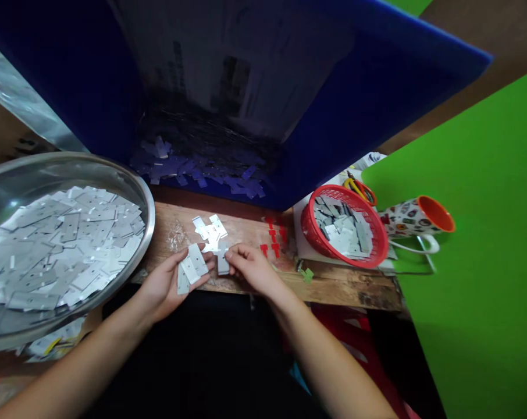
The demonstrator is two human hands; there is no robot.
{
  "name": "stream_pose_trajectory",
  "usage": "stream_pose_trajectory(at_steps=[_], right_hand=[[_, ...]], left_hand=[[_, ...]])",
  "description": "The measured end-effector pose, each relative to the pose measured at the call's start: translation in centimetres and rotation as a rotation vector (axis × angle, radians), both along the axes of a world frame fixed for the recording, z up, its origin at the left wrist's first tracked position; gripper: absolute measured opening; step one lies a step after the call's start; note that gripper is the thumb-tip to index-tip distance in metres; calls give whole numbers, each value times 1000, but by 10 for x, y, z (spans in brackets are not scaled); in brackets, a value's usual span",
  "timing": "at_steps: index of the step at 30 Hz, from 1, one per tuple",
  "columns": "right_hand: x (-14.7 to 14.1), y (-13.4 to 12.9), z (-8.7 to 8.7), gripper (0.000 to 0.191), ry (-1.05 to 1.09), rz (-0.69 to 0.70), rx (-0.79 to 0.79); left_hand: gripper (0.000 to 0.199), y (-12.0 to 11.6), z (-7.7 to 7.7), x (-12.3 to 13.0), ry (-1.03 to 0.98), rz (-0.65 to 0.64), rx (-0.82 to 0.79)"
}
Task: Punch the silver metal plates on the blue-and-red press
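Observation:
Several flat pale rectangular plates point(193, 265) with small holes lie fanned in my left hand point(165, 285), palm up, the thumb resting against them. Between thumb and fingers my right hand point(248, 265) pinches one grey plate point(223, 260), just right of the left fingertips. Behind both hands a small loose pile of similar plates point(213, 230) rests on the wooden bench point(241, 218). Whether they are metal or plastic I cannot tell.
At left stands a large metal basin point(148, 215) heaped with such plates. A blue bin point(324, 134) holding more rises behind the bench. On the right are a red basket point(379, 233) of plates, scissors point(355, 187), a patterned mug point(407, 220) and small red pieces point(273, 235).

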State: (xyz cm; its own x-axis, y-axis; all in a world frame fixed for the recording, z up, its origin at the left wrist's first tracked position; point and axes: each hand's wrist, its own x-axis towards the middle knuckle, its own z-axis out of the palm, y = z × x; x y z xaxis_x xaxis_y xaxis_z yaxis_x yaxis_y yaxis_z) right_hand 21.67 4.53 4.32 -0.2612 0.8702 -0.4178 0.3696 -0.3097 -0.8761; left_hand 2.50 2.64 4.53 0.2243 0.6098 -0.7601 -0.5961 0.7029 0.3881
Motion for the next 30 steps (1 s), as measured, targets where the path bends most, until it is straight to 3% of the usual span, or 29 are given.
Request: stream_pose_trajectory(at_steps=[3,7,10,15,19,22,30], right_hand=[[-18,-12,-8,27,277,-45,-209],[-29,-14,-14,26,302,-107,-202],[-31,-18,-6,30,167,-101,-81],[-26,-24,12,32,-24,65,226],[-16,-12,0,23,-409,10,431],[-14,-6,-13,26,-666,103,497],[-18,-10,-17,22,-858,226,615]], left_hand=[[38,-1,-4,0,-80,-52,23],[42,-3,-7,-4,-83,-100,56],[40,-5,-6,-6,-55,-93,30],[41,-5,-2,-8,-105,-63,11],[42,-5,0,-12,-74,-72,-5],[35,-6,0,-18,-15,-45,-3],[20,-11,1,-25,-74,56,-37]])
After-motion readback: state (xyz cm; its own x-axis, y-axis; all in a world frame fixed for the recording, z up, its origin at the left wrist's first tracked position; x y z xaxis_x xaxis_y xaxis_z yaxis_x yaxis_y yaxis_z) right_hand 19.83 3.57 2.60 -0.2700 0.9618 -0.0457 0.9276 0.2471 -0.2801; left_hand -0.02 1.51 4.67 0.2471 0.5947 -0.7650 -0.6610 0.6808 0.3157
